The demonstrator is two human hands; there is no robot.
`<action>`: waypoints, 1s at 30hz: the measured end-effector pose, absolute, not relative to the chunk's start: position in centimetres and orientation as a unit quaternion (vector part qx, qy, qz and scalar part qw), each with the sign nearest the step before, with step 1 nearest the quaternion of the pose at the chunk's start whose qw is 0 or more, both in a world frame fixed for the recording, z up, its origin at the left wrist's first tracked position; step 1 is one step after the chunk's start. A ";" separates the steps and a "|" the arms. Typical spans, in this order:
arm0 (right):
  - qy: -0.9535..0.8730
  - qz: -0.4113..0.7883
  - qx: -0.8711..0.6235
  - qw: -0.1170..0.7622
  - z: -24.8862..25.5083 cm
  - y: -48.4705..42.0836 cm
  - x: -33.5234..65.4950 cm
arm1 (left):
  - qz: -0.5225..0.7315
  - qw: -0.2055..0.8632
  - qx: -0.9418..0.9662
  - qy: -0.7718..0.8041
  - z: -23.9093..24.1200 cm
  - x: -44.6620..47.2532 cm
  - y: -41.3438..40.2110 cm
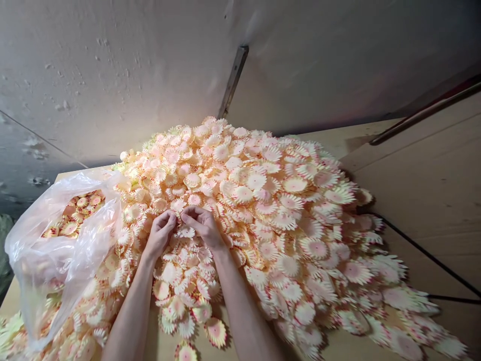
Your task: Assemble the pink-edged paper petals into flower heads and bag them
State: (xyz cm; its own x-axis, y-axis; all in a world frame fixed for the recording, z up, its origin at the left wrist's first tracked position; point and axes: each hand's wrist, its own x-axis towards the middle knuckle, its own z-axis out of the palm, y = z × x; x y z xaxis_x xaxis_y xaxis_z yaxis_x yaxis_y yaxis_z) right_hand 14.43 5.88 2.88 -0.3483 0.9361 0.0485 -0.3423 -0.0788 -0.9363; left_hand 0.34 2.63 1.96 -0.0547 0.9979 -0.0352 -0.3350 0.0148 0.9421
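A large heap of pale, fringed artificial flower petal discs [255,180], with pink-red tips and centres, spreads before me. My left hand [163,230] is closed, thumb and fingers pinched together over the middle of the heap. Close beside it on the right, my right hand [201,223] is pinched too. A small petal disc [178,205] shows at the fingertips of both hands; the fingers partly cover what is between them. More petal discs [187,232] lie just under the hands, and loose ones [216,332] rest on the tabletop between my forearms.
At left, a translucent plastic bag [33,250] stands open, holding darker-edged discs [80,208]. Behind the heap rises a grey wall [131,65] with a metal strip [233,80]. A wooden panel [421,190] and a black cable [428,253] are at right.
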 end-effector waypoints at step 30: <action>-0.448 0.707 -0.279 0.471 3.7 5.5 14.3 | 0.552 0.637 0.366 0.396 2.2 0.2 2.5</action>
